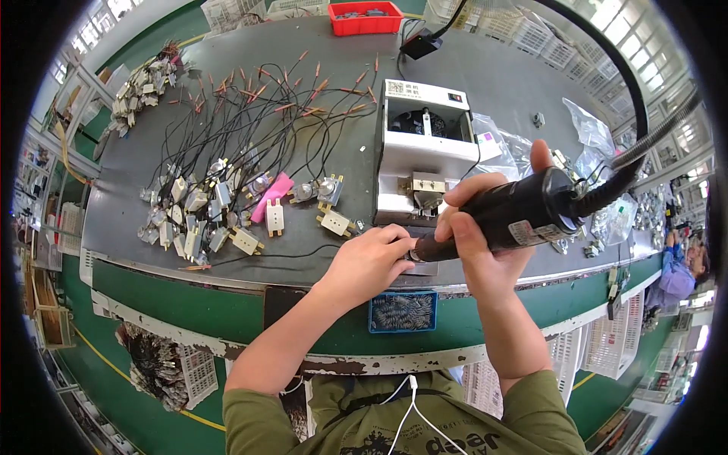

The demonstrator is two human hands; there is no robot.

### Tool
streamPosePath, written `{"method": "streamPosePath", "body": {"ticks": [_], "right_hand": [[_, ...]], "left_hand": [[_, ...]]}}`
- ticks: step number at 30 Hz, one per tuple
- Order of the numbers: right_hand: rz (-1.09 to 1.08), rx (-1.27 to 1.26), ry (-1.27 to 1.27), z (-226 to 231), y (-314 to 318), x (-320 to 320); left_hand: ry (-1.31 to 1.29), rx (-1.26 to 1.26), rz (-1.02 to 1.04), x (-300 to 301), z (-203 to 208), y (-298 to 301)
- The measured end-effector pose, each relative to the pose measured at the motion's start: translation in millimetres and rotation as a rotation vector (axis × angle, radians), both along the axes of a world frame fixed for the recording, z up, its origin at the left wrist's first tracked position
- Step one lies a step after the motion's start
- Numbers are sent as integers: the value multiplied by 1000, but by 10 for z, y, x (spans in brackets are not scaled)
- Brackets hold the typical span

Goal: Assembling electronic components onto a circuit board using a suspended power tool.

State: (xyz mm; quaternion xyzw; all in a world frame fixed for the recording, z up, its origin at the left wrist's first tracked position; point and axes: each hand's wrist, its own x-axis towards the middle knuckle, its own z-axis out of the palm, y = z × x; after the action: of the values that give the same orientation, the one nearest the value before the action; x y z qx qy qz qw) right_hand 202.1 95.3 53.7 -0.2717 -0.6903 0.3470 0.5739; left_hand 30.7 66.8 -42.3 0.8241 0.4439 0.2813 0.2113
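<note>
Nearest me, a blue tray of screws [403, 312] sits at the bench edge. Above it my left hand [369, 262], fingers curled together, pinches something small I cannot make out at the driver's tip. My right hand [479, 236] wraps tight around one black electric screwdriver [509, 215], angled down-left. Beyond stand one white feeder box [425, 144], many wired switch parts [220, 205], and one red bin [365, 18].

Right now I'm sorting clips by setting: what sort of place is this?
Likely a factory assembly line: a powered screwdriver in the right hand, a white screw feeder, and many wired parts across the workbench.
</note>
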Motion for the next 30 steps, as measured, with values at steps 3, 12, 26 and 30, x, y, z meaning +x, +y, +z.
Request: {"method": "streamPosePath", "body": {"ticks": [3,12,26,30], "right_hand": [[-90,-46,135,137,20,-4],[333,-656,-188,-423,-779,600],[-645,-388,682,-1075,-1196,4701],[-939,-273,649,-937,-980,5275]], "left_hand": [[-44,-10,-40,53,133,45],[127,198,-162,161,966,-549],[21,470,42,-100,623,-696],[61,387,62,-102,597,-603]]}}
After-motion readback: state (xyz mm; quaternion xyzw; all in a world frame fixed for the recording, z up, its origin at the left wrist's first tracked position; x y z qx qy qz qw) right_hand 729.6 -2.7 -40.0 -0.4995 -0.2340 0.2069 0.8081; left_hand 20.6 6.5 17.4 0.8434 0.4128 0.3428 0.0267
